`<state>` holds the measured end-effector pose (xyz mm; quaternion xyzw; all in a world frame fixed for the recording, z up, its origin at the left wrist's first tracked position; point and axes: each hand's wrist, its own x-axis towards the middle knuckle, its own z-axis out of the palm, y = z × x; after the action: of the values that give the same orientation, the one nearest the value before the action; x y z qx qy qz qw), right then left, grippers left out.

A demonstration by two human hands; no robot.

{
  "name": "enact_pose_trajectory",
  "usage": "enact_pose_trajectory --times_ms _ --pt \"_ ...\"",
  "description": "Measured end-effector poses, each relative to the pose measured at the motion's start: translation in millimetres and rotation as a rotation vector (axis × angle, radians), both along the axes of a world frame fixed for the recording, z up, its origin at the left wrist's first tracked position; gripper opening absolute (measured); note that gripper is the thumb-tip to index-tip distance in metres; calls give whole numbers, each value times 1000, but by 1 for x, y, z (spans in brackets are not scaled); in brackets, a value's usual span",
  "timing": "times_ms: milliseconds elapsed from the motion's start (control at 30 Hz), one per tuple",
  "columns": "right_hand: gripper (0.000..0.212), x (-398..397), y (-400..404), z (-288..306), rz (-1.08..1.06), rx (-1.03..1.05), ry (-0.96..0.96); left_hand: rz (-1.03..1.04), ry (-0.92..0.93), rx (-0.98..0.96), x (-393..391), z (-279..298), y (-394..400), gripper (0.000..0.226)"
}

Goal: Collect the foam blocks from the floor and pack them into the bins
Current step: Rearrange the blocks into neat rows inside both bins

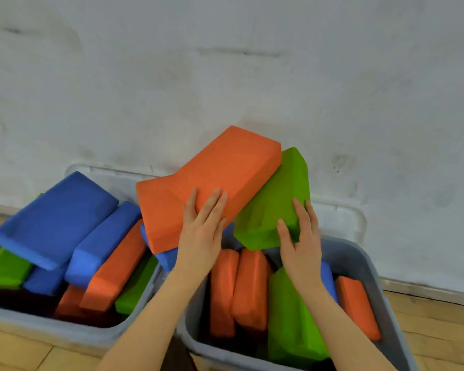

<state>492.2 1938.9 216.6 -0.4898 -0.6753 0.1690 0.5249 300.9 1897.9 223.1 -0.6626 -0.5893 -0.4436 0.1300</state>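
Both forearms reach forward over the right grey bin [364,253]. The left hand [201,226] lies flat, fingers straight, on the orange foam block [209,180]; the right hand [302,234] grasps the green foam block [273,204], both raised above that bin

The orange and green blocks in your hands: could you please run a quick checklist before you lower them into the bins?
1. Left hand on the orange block: fingers lie flat, no firm grip; not ok.
2. Right hand grips the green block: ok.
3. Space in the right bin: gaps show; ok.
4. Space in the left bin: piled above the rim; not ok.
5. Blocks left on the floor: cannot tell.
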Motion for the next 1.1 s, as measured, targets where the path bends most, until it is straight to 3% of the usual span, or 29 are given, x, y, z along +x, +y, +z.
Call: enact_pose_trajectory --times_ms 400,633,700,767,933,1000,1100 --pt "59 -87 11 -14 54 -9 26 136 22 -154 -108 -22 -13 46" --pt "55 -74 5 -14 -19 -49 14 238 141 -263 -108 -19 7 52" --pt "58 -64 0 -8 -29 -16 15 289 167 -281 -103 -15 11 40" --pt "59 -56 -1 3 -23 25 26 298 150 -300 -93 -8 10 50" --pt "44 -61 -5 35 93 111 172 -29 10 -305 -52 15 -12 76" --pt "40 -69 -5 46 172 121 223 -180 -135 -283 -42 26 -12 82" --pt "40 -80 0 58 269 158 172 -186 -418 -74 -44 39 -5 70"
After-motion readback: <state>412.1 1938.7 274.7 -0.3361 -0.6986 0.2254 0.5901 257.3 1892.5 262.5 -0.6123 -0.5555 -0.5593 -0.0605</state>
